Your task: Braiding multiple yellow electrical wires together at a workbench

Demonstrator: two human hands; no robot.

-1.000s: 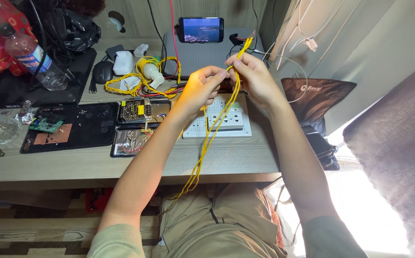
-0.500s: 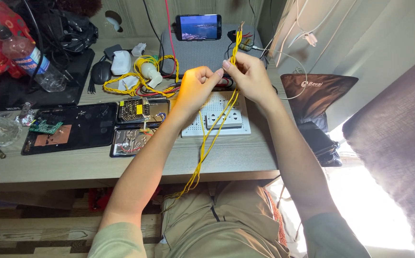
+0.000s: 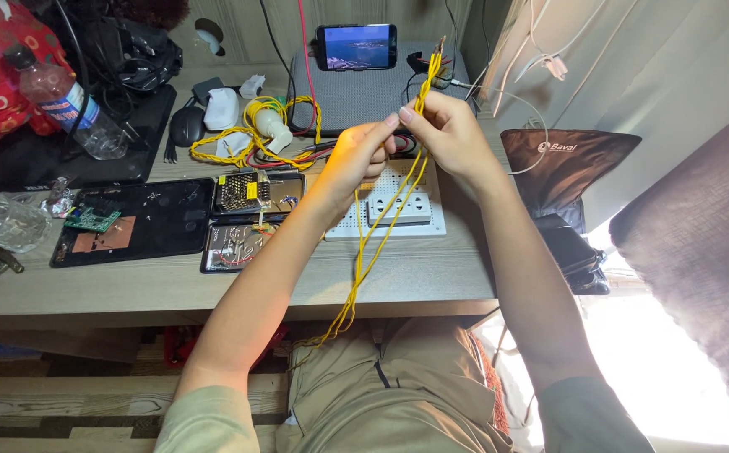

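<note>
Holding the yellow wires (image 3: 370,243) twisted between my left hand (image 3: 354,159) and right hand (image 3: 448,134), both grips pinched on them; the lower length hangs loose below the bench (image 3: 432,277).

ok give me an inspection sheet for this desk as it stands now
surface: wooden desk, crowded toward the back.
job's things: bundle of yellow wires, pinched near its top, hanging past the desk edge to the lap.
clutter: plastic bottle, circuit boards on a black mat, white socket panel, phone with screen lit, mouse.
grippers: left hand and right hand, both gripping the wires.
cables: coiled yellow wire; red cable running up.
surroundings: dark bag, curtain.
</note>
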